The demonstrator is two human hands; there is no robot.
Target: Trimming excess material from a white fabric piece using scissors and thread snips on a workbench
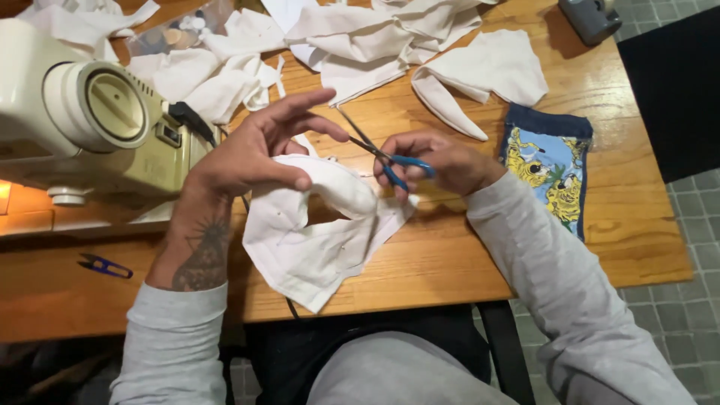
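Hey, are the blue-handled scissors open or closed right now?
Open: the blue-handled scissors in the right hand show two thin blades spread apart above the white fabric piece.

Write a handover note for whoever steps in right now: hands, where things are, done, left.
Left hand: pinching the white fabric piece, fingers spread.
Right hand: gripping the blue-handled scissors, blades open, pointing up-left over the fabric's top edge.
Fabric lies on the wooden table, beside the sewing machine.
Done: pins are in the fabric.
Left: no finished cut visible; trimming looks pending.
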